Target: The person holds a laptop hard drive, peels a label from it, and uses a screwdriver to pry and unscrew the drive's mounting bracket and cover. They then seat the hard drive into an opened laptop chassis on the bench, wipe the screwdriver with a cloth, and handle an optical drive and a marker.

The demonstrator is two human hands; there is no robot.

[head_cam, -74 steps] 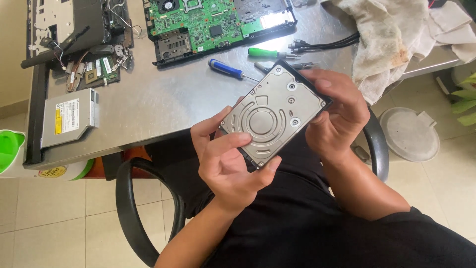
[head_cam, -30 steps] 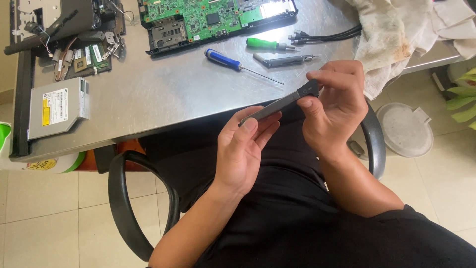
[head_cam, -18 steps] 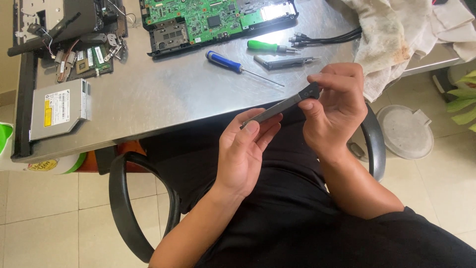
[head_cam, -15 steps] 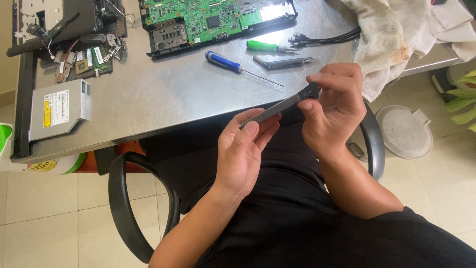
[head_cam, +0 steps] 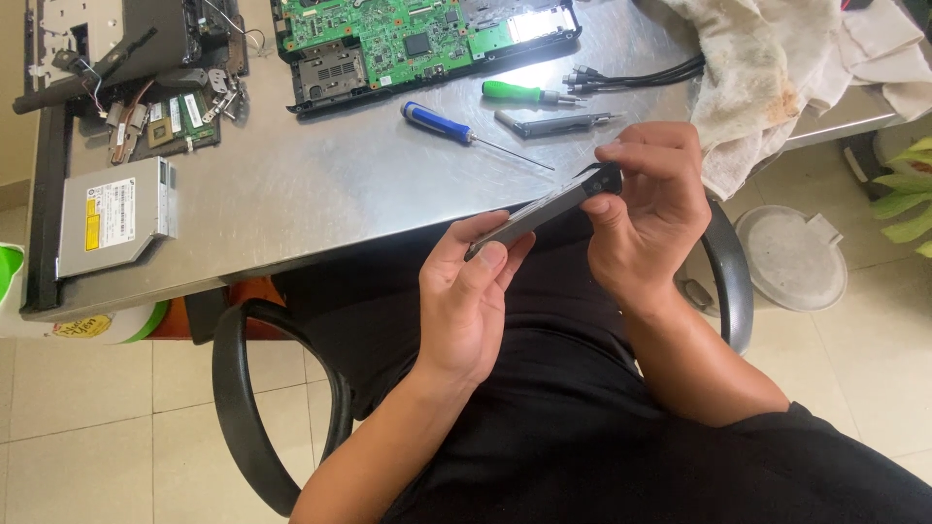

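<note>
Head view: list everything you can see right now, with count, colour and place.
flat grey hard drive: 1, grey-black, edge-on between both hands
green circuit board: 1, table top centre
blue-handled screwdriver: 1, table centre
green-handled screwdriver: 1, right of the blue one
silver optical drive: 1, table left edge
stained white cloth: 1, table right
steel table: 1, grey
left hand: holds drive's near end
right hand: fingers pinch far end
</note>
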